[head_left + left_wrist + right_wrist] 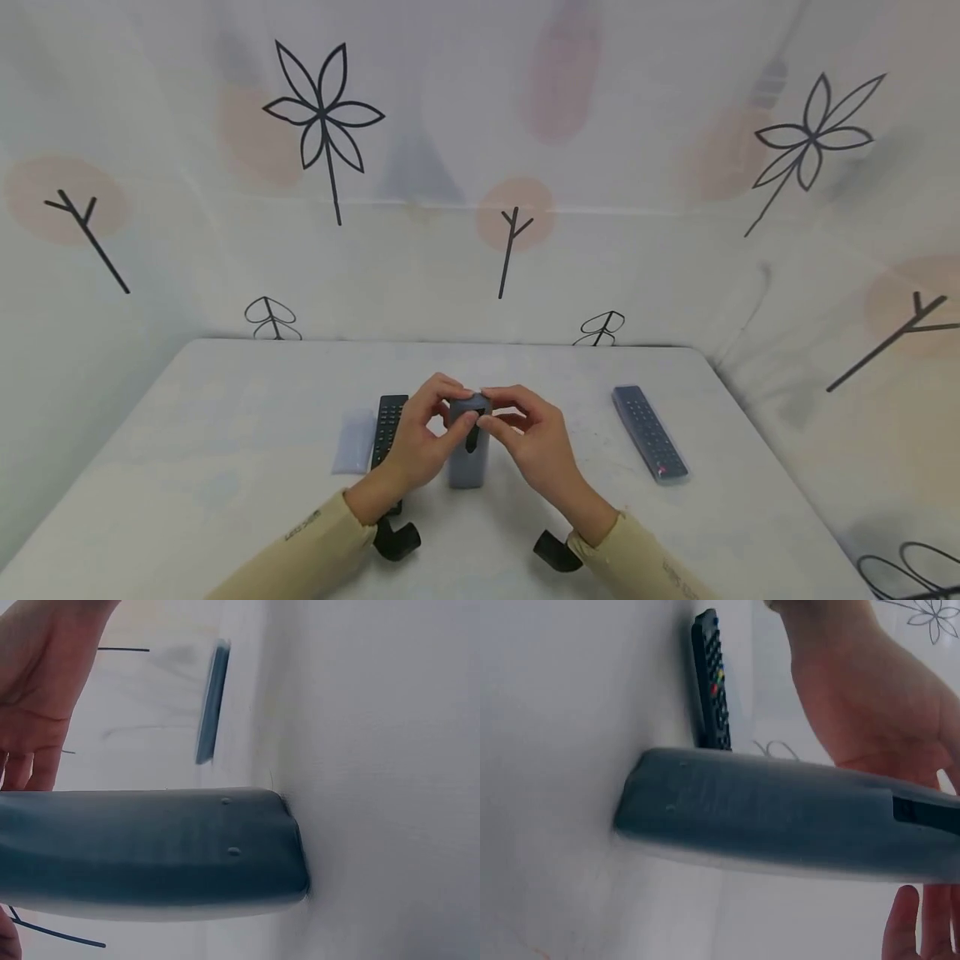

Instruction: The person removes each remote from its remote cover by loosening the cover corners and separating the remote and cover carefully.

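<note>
A remote control (467, 472) in a cloudy, translucent cover stands on end on the white table, between both hands. Its lower end meets the tabletop in the left wrist view, where the covered remote's smooth side (150, 847) fills the middle. My left hand (425, 433) pinches the upper end from the left, thumb in front. From the right, my right hand (534, 433) pinches the same end, its thumb close to the other. Below the thumbs, a dark uncovered patch (472, 439) shows; the right wrist view has it as a black gap (930, 814) in the cover.
Left of the hands lies a black remote (388, 425), partly behind the left forearm, beside a pale clear sleeve (352, 443). Another covered remote (651, 433) lies at the right. A patterned cloth (450, 275) hangs behind the table's far edge.
</note>
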Motion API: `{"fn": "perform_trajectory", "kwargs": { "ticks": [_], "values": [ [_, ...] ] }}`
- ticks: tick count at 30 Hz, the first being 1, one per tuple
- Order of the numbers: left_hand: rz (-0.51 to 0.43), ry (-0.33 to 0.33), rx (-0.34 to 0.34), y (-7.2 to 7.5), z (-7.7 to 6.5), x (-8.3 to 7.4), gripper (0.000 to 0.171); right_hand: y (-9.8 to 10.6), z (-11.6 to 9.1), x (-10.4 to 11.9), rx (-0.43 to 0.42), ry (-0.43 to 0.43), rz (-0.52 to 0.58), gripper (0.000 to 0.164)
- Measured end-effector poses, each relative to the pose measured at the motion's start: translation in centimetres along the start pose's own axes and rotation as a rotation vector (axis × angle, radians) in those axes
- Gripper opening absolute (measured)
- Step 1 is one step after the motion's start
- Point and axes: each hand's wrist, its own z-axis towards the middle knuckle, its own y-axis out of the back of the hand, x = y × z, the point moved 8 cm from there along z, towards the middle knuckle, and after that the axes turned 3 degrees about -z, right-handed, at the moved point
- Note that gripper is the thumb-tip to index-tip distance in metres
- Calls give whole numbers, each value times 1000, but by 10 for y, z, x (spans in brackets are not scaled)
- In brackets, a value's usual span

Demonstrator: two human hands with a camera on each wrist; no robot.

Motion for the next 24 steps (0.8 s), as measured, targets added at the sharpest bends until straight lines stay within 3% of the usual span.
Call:
{"fn": "perform_trajectory", "kwargs": {
  "ticks": [4, 8, 16, 24],
  "values": [
    [1, 15, -3, 0, 1, 3, 32, -3, 0, -1, -4, -4, 39, 27],
    [6, 18, 6, 0, 1, 5, 32, -5, 0, 3, -53, 27, -5, 19],
    [55, -26, 31, 4, -10, 34, 40, -10, -1, 11, -181, 70, -104, 15],
    [50, -17, 46, 4, -12, 38, 36, -8, -2, 11, -252, 95, -19, 9]
  ]
}}
